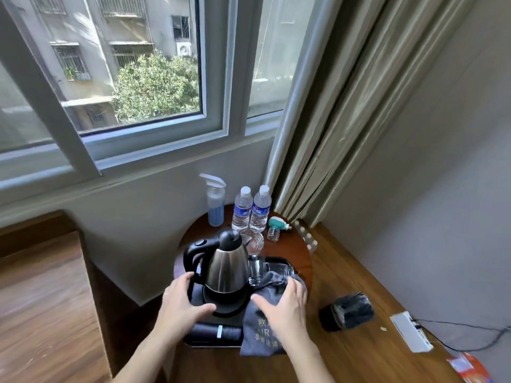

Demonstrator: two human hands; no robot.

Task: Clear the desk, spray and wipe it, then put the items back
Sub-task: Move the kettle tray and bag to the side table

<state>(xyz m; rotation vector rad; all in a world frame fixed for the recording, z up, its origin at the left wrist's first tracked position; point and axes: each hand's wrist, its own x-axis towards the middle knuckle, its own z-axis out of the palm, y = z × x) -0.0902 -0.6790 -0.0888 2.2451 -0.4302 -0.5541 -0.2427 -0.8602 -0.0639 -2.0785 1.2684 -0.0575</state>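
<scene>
The black tray sits at lower centre of the frame on the round dark worktop, carrying the steel kettle on its base, a glass, a dark grey cloth bag and a black cylinder along its near edge. The left hand rests at the tray's left edge beside the kettle handle, fingers spread and loosely bent; whether it grips the rim I cannot tell. The right hand lies flat on the cloth bag, fingers spread, clasping nothing. Clearing looks barely begun: everything seems in place, and no spraying or wiping shows. Behind the tray, toward the middle of the frame, stand the spray bottle, two water bottles, an overturned glass, a small vial and a teal plug-in device, all to be moved. To the right, on the lighter wooden surface, lie a black brush-like object and a white power strip.
</scene>
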